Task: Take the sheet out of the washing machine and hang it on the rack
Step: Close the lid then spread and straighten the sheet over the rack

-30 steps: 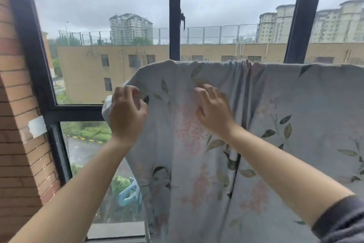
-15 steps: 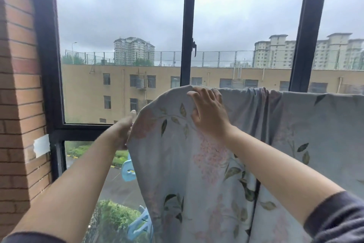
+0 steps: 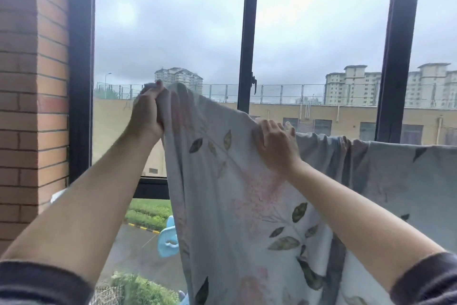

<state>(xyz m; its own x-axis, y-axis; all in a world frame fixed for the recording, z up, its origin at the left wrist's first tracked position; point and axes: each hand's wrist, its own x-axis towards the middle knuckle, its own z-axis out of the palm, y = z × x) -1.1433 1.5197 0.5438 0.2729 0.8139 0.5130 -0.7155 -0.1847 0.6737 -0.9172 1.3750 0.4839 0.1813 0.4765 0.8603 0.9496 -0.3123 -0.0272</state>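
Note:
A pale grey sheet [image 3: 237, 205] printed with green leaves and pink flowers hangs in front of the window, draped over a rack bar that it hides. My left hand [image 3: 148, 112] grips the sheet's left corner and holds it raised high. Lower and to the right, my right hand [image 3: 274, 146] lies on the sheet's top fold with its fingers hooked over the edge. To the right the sheet runs on in gathered folds [image 3: 346, 154] along the bar.
A brick wall [image 3: 32, 107] stands close on the left beside the black window frame [image 3: 80, 69]. Black mullions [image 3: 247, 32] divide the glass. A light blue plastic clip [image 3: 169, 238] hangs beside the sheet's left edge, low down.
My left hand has come out from behind the sheet's left edge, gripped the corner and lifted it. My right hand stays on the top fold. The camera has tilted up.

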